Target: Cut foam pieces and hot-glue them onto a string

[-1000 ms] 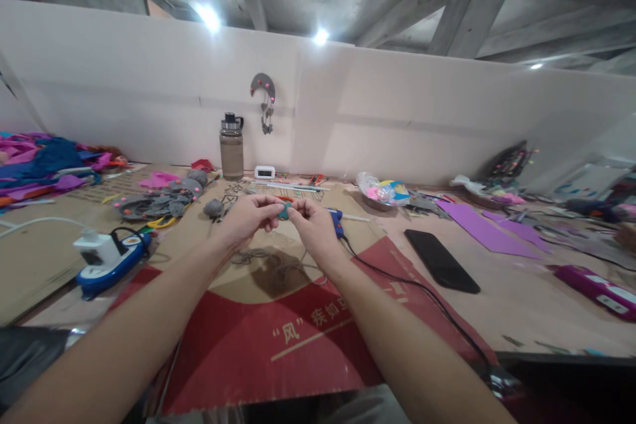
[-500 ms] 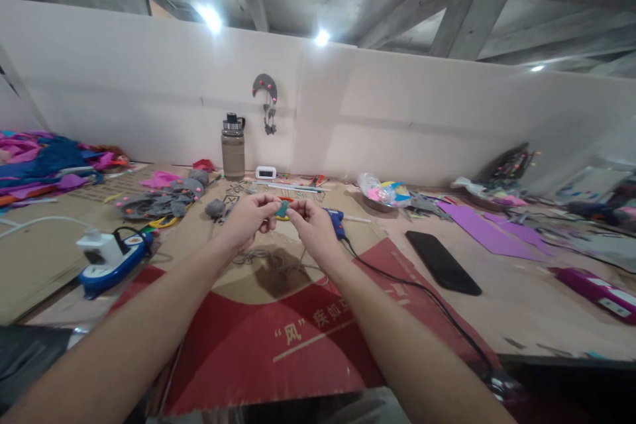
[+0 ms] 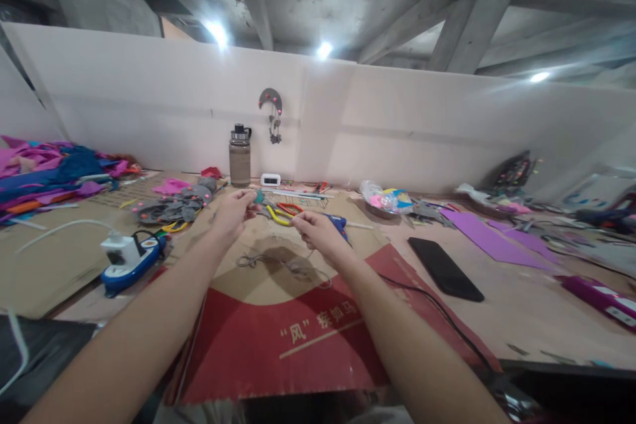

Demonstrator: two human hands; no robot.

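My left hand [image 3: 232, 209] is raised over the cardboard sheet [image 3: 278, 318] with its fingers pinched on a small teal piece [image 3: 258, 197]. My right hand [image 3: 318, 232] hovers a little to the right, fingers pinched together; what it holds is too small to name, maybe a thin string. Between the hands lie yellow-handled scissors [image 3: 276, 214]. A loose coil of grey string [image 3: 293, 266] rests on the cardboard below the hands. A blue glue gun [image 3: 340, 224] lies just behind my right hand, its black cord running toward the near edge.
A blue and white power strip [image 3: 128, 258] sits at left. A black phone [image 3: 445, 269] lies at right. A water bottle [image 3: 240, 155] and small clock [image 3: 271, 179] stand by the white wall. Felt piles [image 3: 50, 169], grey felt pieces [image 3: 173, 207] and purple sheets [image 3: 489, 242] lie around.
My hands were together on the teal piece; now they have drawn apart, the left keeping the piece. The scissors between them have come into view. The camera tilted slightly.
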